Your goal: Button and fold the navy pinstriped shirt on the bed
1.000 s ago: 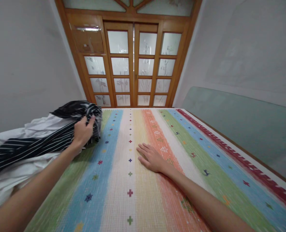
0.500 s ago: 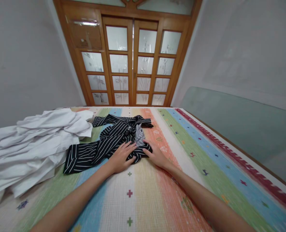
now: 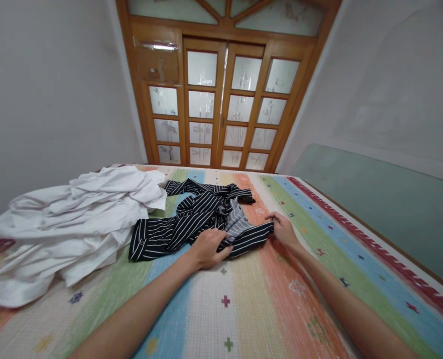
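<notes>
A black garment with white stripes (image 3: 199, 214), seemingly a long-sleeved shirt, lies crumpled in the middle of the bed. A sleeve with a buttoned cuff stretches to the left, and a patch of paler grey inner side shows near the centre. My left hand (image 3: 208, 248) is closed on the near edge of the striped shirt, its fingers curled into the cloth. At the right, my right hand (image 3: 282, 229) pinches the shirt's corner and holds it out, so the near edge runs fairly straight between both hands.
White crumpled cloth (image 3: 94, 214) is heaped on the left, close to the striped shirt. A colourful striped bedspread (image 3: 281, 299) covers the bed. Along the right edge stands a pale green board (image 3: 374, 179). Wooden doors with glass panes (image 3: 221, 99) are beyond the far end.
My right hand has moved right, drawing the shirt's near corner out with it. My left hand has curled its fingers into the cloth. The view has shifted slightly.
</notes>
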`<state>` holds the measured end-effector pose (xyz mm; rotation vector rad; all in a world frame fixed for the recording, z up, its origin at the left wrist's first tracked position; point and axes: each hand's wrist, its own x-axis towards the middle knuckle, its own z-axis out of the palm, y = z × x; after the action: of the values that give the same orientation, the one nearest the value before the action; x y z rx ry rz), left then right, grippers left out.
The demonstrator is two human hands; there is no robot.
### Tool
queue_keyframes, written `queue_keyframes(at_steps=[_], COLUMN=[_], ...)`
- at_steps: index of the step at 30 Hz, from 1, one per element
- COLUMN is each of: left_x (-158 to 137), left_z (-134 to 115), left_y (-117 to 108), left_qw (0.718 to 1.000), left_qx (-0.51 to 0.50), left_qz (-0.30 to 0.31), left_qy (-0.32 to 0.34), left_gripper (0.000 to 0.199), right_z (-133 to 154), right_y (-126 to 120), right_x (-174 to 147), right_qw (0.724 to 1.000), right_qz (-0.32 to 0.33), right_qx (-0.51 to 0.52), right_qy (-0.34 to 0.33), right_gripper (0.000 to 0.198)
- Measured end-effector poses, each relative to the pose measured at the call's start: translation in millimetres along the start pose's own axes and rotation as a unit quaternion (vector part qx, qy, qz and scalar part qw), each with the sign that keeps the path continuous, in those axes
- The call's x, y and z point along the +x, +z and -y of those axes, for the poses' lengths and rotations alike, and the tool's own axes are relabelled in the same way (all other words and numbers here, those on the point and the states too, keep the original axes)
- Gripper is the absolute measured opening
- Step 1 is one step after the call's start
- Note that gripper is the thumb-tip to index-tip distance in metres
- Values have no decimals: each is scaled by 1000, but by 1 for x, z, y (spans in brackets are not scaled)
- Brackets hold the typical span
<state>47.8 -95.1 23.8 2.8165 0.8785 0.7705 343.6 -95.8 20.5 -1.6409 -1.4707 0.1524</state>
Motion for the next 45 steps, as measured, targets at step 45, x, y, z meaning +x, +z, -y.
queue_keyframes(at_steps=[45], left_x=[-4], left_z=[89], left_y=[-29], left_qw=[933], left_qx=[222], left_qz=[-6], left_qy=[-282], left_gripper=[27], right_z=[35], right_y=[28], right_x=[57], right_qw=[873], right_qz=[231], right_qx=[-428], right_qy=[-24], right_gripper=[41])
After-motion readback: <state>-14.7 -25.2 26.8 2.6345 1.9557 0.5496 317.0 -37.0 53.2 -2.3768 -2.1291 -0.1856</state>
